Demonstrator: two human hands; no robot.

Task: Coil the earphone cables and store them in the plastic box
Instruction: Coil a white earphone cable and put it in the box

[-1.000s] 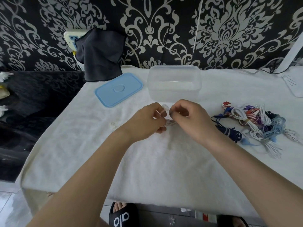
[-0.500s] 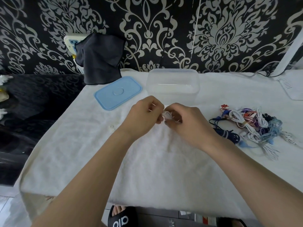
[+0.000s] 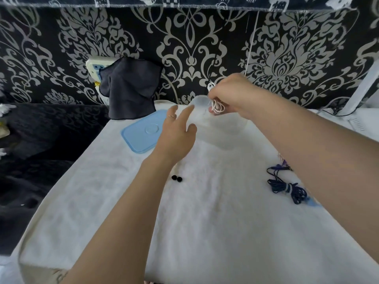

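Right hand [image 3: 235, 95] pinching coiled white earphone [image 3: 217, 105], plastic box [image 3: 225, 130] blurred

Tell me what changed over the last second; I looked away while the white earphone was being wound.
The hands parted. The right hand lifted the coiled white earphone away from the towel and now holds it over the open plastic box. The left hand let go and reaches, fingers open, toward the box's near-left corner. The blue lid, the dark blue cable bundle and the box stayed put.
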